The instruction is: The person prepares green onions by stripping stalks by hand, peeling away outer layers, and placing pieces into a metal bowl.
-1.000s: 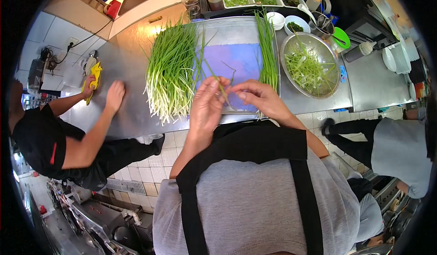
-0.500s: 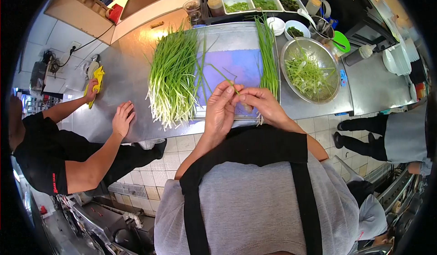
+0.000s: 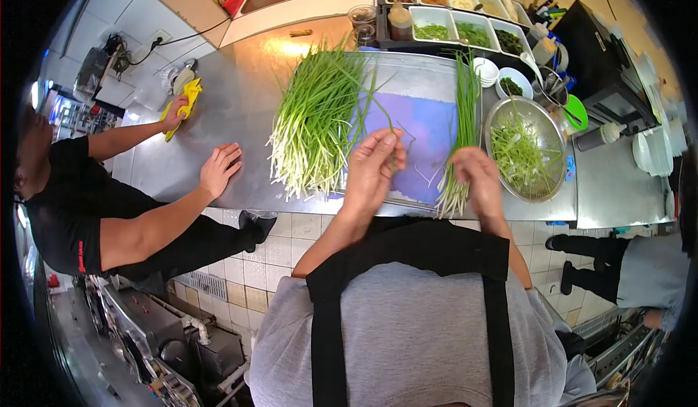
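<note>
My left hand [image 3: 375, 171] is closed in a pinch on a thin scallion [image 3: 385, 113] above the tray, its green end pointing up. My right hand [image 3: 480, 178] hovers over the lower part of a narrow bundle of scallions [image 3: 467, 109], fingers curled and blurred; whether it holds anything is not clear. A large pile of scallions [image 3: 320, 116], white ends toward me, lies left of my left hand. Between pile and bundle, the metal tray [image 3: 407, 69] carries a purple-blue sheet [image 3: 429, 127] with a few loose strands on it.
Right of the bundle stands a metal colander [image 3: 559, 136] of pale green trimmings. Behind are white bowls [image 3: 486, 71] and containers of chopped ingredients [image 3: 472, 35]. At left, a co-worker [image 3: 65, 203] presses a yellow cloth [image 3: 190, 96] on the steel counter [image 3: 247, 73]. Another person [image 3: 647, 269] stands at right.
My right hand has parted from my left and moved right, over the narrow bundle. My left hand still pinches a scallion. The whole view has shifted, so the counter appears farther right.
</note>
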Demonstrator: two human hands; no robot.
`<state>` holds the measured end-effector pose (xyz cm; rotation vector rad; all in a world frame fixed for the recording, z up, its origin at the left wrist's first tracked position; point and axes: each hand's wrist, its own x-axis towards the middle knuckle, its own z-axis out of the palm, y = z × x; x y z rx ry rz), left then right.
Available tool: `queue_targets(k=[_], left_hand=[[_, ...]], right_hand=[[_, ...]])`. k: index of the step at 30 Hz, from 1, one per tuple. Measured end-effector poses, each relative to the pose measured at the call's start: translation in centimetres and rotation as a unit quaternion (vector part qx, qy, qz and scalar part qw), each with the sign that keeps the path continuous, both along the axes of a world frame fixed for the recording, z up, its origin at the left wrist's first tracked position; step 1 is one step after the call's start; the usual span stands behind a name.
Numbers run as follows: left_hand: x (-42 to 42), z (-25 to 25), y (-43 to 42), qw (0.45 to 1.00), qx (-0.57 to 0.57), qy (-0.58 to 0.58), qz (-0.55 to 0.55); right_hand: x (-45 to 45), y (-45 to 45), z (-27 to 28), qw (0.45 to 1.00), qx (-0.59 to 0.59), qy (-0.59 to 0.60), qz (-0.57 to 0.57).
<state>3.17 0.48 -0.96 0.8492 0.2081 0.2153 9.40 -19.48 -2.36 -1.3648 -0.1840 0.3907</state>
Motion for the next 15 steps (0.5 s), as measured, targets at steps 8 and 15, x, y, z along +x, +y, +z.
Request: queue_targets(k=[8,15], left_hand=[[0.8,2.6,12.6,0.657,0.679,0.08,0.317],[0.5,2.7,10.5,0.469,0.824,0.058,0.312]], right_hand=[[5.1,-8.4,1.7,0.652,-0.59,-0.445,-0.172],[3.0,-5.4,1.0,0.72,-0.519,-0.45,-0.104]])
